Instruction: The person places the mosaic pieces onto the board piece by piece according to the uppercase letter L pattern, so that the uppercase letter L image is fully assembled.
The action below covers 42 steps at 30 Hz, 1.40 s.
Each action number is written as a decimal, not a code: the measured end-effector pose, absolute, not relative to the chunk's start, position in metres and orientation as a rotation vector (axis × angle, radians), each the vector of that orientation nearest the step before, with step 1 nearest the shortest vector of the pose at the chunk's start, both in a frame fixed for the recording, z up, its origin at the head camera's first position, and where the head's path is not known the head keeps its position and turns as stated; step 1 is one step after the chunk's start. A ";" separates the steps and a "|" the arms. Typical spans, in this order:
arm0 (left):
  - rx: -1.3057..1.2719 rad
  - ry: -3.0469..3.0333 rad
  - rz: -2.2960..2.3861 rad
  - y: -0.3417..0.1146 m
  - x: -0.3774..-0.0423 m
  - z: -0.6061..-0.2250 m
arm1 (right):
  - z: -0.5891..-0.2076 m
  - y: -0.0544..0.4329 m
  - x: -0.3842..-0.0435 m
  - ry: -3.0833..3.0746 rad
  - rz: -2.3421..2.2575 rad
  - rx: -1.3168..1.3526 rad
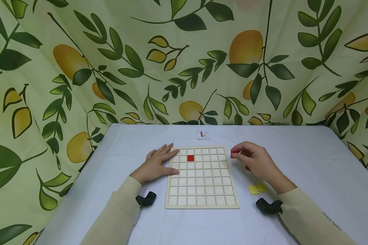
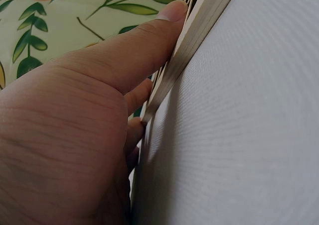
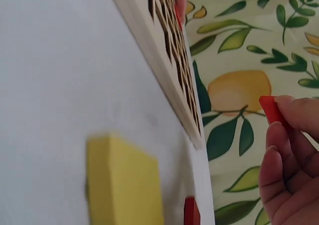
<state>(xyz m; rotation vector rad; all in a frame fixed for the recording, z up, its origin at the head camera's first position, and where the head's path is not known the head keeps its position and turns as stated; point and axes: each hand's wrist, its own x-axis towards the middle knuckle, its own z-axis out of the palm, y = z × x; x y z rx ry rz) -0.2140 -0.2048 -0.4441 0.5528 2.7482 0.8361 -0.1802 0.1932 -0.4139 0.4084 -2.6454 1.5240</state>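
Note:
My right hand [image 1: 257, 161] pinches a red square tile [image 1: 234, 154] between thumb and fingertips, just off the right edge of the wooden grid board [image 1: 203, 207]. The same red tile [image 3: 273, 110] shows raised above the table in the right wrist view. My left hand [image 1: 156, 165] rests with spread, straight fingers on the board's left edge, thumb [image 2: 172, 12] on its rim. One red tile [image 1: 190, 158] lies in a cell of the second row from the far side. Partly hidden under my right hand, another red tile [image 1: 247, 168] lies on the table.
Two yellow tiles [image 1: 254, 190] lie on the white table [image 1: 104, 217] right of the board. A small card [image 1: 203, 134] with a coloured grid pattern lies beyond the board's far edge. Behind the table hangs a leaf-and-fruit patterned cloth [image 1: 110, 81].

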 end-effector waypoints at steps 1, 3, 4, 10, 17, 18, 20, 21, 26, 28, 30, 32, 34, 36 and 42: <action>0.554 2.747 0.841 -0.205 -0.214 -0.444 | -0.414 0.191 -0.179 -2.638 1.538 0.417; 0.558 2.745 0.844 -0.204 -0.214 -0.444 | -0.414 0.185 -0.177 -2.623 1.566 0.443; 0.560 2.742 0.847 -0.204 -0.214 -0.444 | -0.414 0.182 -0.175 -2.616 1.578 0.458; 0.556 2.742 0.855 -0.204 -0.214 -0.444 | -0.412 0.159 -0.169 -2.574 1.638 0.551; 0.565 2.755 0.846 -0.206 -0.216 -0.446 | -0.410 0.128 -0.169 -2.569 1.630 0.650; 0.568 2.755 0.848 -0.206 -0.216 -0.446 | -0.410 0.124 -0.170 -2.572 1.630 0.657; 0.570 2.754 0.853 -0.206 -0.216 -0.446 | -0.412 0.117 -0.171 -2.582 1.631 0.667; 0.570 2.753 0.855 -0.206 -0.216 -0.446 | -0.413 0.113 -0.173 -2.591 1.627 0.668; 0.568 2.751 0.844 -0.206 -0.215 -0.445 | -0.415 0.097 -0.179 -2.607 1.710 0.671; 0.567 2.749 0.843 -0.205 -0.215 -0.444 | -0.415 0.091 -0.182 -2.607 1.746 0.658; 0.568 2.747 0.842 -0.205 -0.215 -0.444 | -0.416 0.085 -0.184 -2.604 1.765 0.655; 0.573 2.747 0.845 -0.205 -0.215 -0.444 | -0.417 0.080 -0.187 -2.607 1.768 0.655; 0.583 2.748 0.845 -0.205 -0.215 -0.444 | -0.421 0.074 -0.189 -2.623 1.751 0.650; 0.592 2.749 0.847 -0.205 -0.215 -0.444 | -0.425 0.071 -0.191 -2.652 1.720 0.635; 0.594 2.746 0.855 -0.207 -0.215 -0.443 | -0.435 0.068 -0.193 -2.750 1.655 0.544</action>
